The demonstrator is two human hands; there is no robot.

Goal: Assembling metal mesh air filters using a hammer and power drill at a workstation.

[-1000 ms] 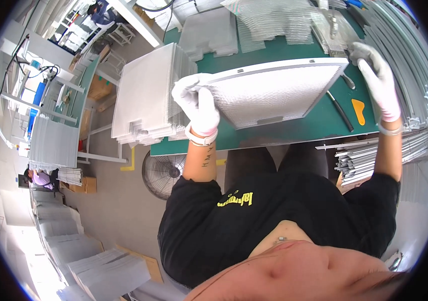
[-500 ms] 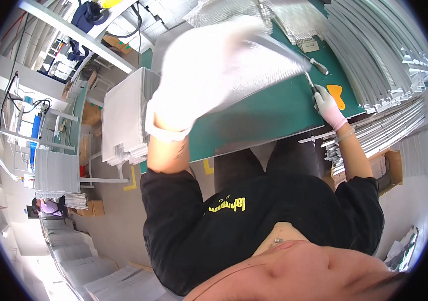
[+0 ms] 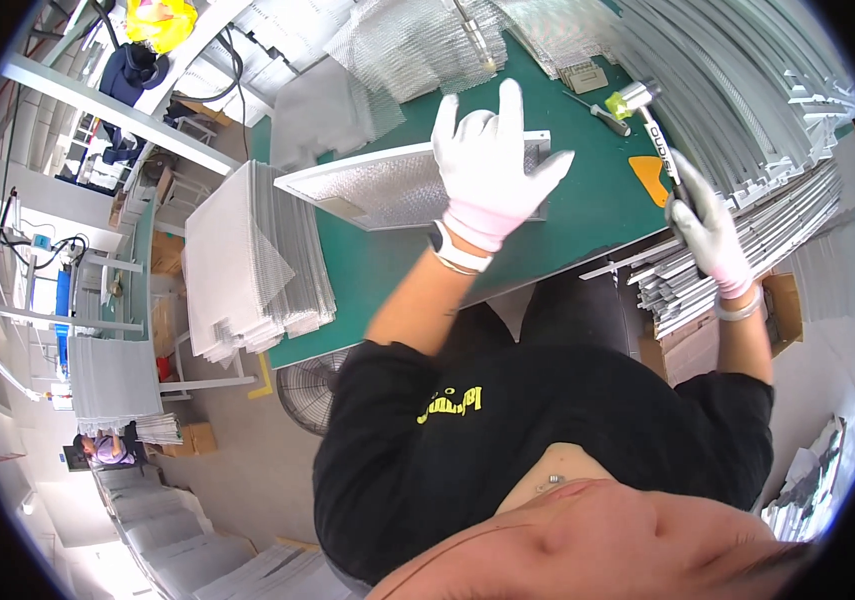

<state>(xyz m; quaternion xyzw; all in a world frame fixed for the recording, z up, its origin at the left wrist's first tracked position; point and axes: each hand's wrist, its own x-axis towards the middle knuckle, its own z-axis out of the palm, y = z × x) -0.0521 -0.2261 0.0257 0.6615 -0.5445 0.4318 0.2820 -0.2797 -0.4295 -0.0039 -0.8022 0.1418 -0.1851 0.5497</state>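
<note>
My left hand (image 3: 487,175), in a white glove, is in front of a framed mesh panel (image 3: 377,185) with a silvery sheet inside. Some of its fingers and the thumb stretch wide apart, others are bent; whether it touches the frame I cannot tell. The panel is tilted over the green tabletop (image 3: 427,262). At the right, my gloved right hand (image 3: 709,235) is closed round the dark handle of a hammer (image 3: 660,140). Its metal head has a yellow-green face and points away from me. An orange scraper (image 3: 648,180) and a screwdriver (image 3: 602,115) lie near the hammer.
A stack of mesh sheets (image 3: 247,260) fills the table's left end. More loose mesh sheets (image 3: 417,50) lie at the back. Long metal strips (image 3: 737,100) are piled along the right side. A floor fan (image 3: 309,390) stands below the table's front edge.
My left hand has come down from a raised, blurred position, and the panel now shows plainly beneath it. The right hand has moved right and nearer, with the hammer now in full view.
</note>
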